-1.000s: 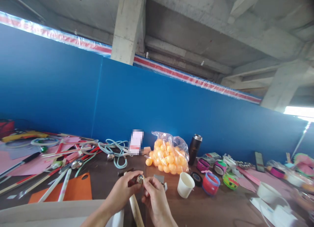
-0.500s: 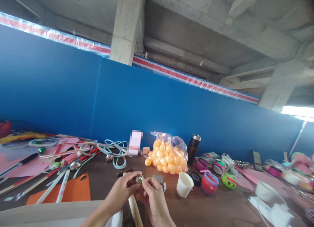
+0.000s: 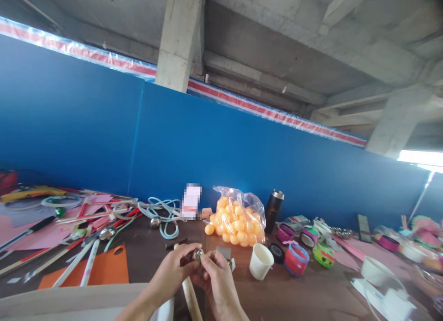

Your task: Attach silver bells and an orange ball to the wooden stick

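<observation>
My left hand's [image 3: 175, 269] grip pinches a round ball [image 3: 197, 254]; right hand [image 3: 219, 278] adjoins its right side, hold unclear.

View turned slightly right, a second on (barely)

left hand [image 3: 176, 267] pinched beside right hand [image 3: 220, 275]

Lit mostly by daylight, blown out to white at the gap [image 3: 420, 158] far right. Dim and grey across the concrete ceiling [image 3: 263, 39]. Streaked with glare along the plastic film [image 3: 72, 45]; glinting on the clear bag [image 3: 256, 203] and silvery ball [image 3: 197, 254]. Stretched and blurred toward lower right. Pixelated over the pale panel [image 3: 191, 202].
</observation>
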`<state>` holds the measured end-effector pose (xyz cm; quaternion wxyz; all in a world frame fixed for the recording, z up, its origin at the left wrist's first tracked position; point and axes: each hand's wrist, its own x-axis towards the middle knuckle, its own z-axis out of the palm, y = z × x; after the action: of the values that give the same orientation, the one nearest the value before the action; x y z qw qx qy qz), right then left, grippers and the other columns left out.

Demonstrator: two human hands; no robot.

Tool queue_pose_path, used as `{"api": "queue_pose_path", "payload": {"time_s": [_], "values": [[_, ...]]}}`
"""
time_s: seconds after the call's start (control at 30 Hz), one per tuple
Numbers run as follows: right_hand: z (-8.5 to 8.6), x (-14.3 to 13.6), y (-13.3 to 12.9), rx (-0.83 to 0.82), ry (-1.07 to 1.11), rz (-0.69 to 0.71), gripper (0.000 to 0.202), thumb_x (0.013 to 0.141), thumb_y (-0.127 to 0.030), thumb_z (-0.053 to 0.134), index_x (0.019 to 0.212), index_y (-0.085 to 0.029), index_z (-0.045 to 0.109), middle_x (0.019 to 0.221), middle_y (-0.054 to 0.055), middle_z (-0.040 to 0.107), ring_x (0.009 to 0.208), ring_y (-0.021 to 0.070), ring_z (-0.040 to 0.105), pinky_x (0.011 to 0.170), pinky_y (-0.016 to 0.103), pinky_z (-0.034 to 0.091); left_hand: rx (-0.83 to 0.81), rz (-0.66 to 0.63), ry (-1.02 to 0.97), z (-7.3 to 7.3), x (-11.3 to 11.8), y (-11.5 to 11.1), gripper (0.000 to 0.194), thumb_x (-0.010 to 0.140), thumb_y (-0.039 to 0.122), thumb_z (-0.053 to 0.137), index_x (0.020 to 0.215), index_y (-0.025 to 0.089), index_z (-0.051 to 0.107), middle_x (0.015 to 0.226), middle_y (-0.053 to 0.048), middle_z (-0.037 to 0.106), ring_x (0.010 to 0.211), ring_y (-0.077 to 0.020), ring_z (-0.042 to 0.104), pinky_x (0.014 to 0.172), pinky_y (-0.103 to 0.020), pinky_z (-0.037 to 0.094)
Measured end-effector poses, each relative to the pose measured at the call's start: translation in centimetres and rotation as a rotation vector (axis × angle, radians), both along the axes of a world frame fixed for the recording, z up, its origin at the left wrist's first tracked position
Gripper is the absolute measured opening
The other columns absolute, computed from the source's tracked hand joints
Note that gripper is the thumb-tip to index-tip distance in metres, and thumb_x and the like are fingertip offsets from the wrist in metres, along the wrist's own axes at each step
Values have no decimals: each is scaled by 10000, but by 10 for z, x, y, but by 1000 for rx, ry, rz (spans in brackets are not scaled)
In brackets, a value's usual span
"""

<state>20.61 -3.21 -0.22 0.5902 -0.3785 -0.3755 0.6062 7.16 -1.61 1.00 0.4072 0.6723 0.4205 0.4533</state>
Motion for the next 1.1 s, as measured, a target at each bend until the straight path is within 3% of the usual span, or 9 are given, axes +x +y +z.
{"api": "queue_pose_path", "payload": {"time_s": [0.2, 0.4, 0.53, 0.77, 0.93, 1.1], "values": [[1, 0, 1, 3, -35, -13, 256, 690, -356, 696, 678, -182, 508, 523, -71, 431, 485, 65, 400, 479, 208, 449, -13, -35, -70, -3, -1, 2, 468, 689, 326, 612, 1133, 176, 599, 1031, -63, 650, 869, -216, 591, 786, -291, 433], [3, 1, 1, 44, 18, 16, 256, 737, -392, 658, 722, -176, 521, 575, -63, 445, 490, 46, 368, 474, 183, 452, -185, -109, -292, -10, 1, 7, 528, 675, 398, 652, 1140, 162, 573, 961, -71, 671, 896, -225, 599, 797, -317, 456], [4, 3, -1, 62, 55, 27, 262, 749, -411, 642, 746, -174, 529, 662, -39, 485, 507, 45, 356, 465, 185, 464, -265, -145, -411, -7, 1, 5, 549, 647, 386, 688, 1138, 173, 566, 980, -78, 669, 905, -221, 610, 828, -335, 461], [3, 0, -2, 51, 22, 26, 247, 758, -392, 630, 739, -171, 522, 583, -65, 433, 473, 45, 338, 420, 166, 432, -381, -165, -635, -1, -3, 0, 442, 706, 369, 641, 1090, 155, 592, 1021, -117, 639, 909, -220, 614, 857, -361, 454], [0, 0, -1, 26, -81, 29, 254, 757, -394, 618, 738, -162, 517, 604, -54, 469, 458, 41, 354, 372, 144, 375, -395, -150, -682, -2, -3, 0, 343, 709, 336, 648, 1000, 158, 622, 889, -74, 637, 795, -179, 617, 813, -356, 474], [-1, 1, -2, 30, -157, 32, 267, 750, -409, 612, 740, -159, 520, 642, -40, 501, 453, 40, 370, 351, 137, 343, -385, -99, -644, -1, -1, 2, 373, 686, 345, 666, 1002, 152, 621, 868, -69, 632, 740, -165, 618, 774, -338, 488]]}}
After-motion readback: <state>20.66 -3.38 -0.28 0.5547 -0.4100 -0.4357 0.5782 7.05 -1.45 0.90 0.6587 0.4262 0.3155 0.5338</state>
